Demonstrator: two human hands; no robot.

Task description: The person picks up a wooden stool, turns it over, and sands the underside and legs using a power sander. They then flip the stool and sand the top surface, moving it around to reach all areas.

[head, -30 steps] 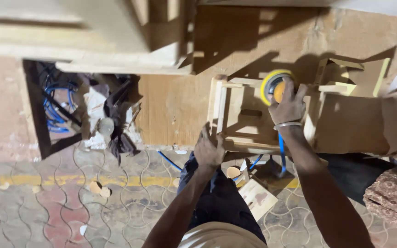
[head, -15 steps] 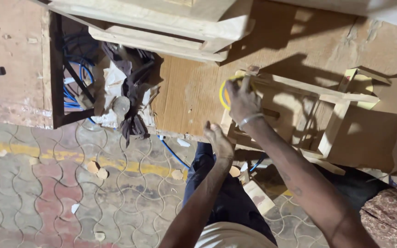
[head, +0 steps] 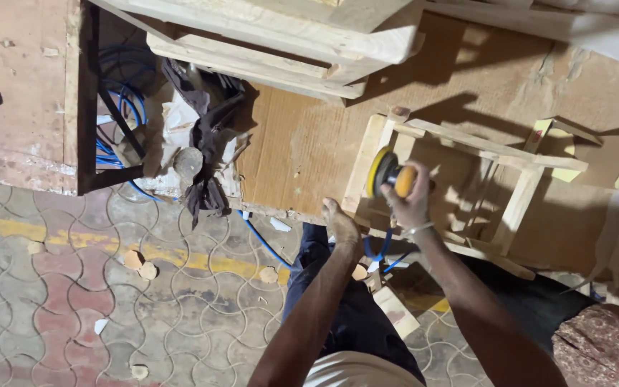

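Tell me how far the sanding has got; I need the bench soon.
Done: the wooden frame looks fully assembled. In hand: the right hand presses the yellow disc sander on its left leg; the left hand steadies the bottom edge. Left: cannot tell which rails are sanded.

Our left hand lies palm down with fingers together, arm reaching straight forward. Our right hand, a band at its wrist, is curled closed in a grip, forearm angled inward.
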